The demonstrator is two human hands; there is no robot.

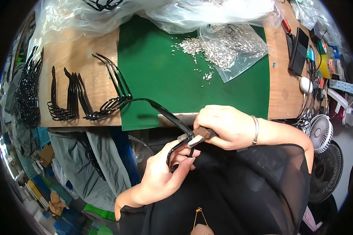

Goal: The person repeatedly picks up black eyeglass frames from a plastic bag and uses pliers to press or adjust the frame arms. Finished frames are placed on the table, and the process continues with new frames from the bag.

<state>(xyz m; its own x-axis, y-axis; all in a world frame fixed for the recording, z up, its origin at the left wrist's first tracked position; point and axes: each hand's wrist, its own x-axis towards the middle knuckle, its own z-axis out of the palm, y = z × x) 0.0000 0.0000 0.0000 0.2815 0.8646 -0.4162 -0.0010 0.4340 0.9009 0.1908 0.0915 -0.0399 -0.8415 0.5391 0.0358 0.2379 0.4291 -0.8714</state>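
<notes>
My left hand (161, 176) grips a black eyeglass frame (164, 112) by its front, just off the near edge of the bench. One temple of the frame reaches up and left over the green mat (157, 66). A pair of pliers (202, 135) is closed in my right hand (225, 127). Its jaws meet the frame at the corner where temple and front join. My fingers partly cover that joint and the pliers' handles. Beyond the temple's tip, several more black frames (115, 82) are bunched, arms pointing away.
More black frames (70, 98) stand in rows on the wooden bench at left. Small silvery pieces (191, 46) spill from a clear bag (239, 43) on the mat. Plastic sheeting (164, 17) covers the far edge. At right lie a phone (299, 51), cables and two fans (320, 133).
</notes>
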